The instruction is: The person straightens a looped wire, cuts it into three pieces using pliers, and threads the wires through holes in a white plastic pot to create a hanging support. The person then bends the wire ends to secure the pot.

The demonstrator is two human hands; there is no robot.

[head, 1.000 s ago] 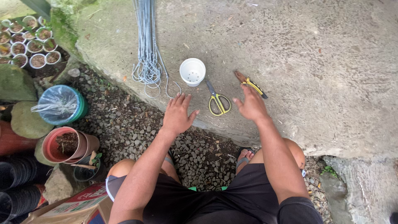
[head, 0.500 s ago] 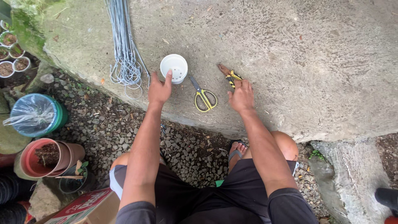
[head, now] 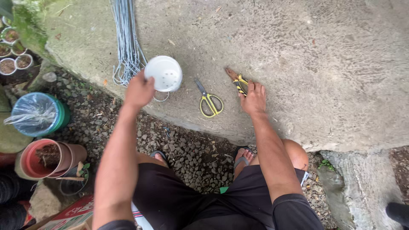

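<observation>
Left hand (head: 138,90) holds 1 white pot (head: 163,73); 1 scissors (head: 209,100) nearby.

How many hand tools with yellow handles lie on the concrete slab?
2. The scissors lie between the two hands, touching neither. The pliers lie further right, under the fingertips of the right hand. The hand hides part of them; nothing else seems hidden.

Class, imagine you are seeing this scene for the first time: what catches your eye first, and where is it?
The white perforated pot, held by the left hand above the concrete slab. Next, the yellow-handled scissors lying mid-slab, and the right hand resting on yellow-handled pliers beside them.
</observation>
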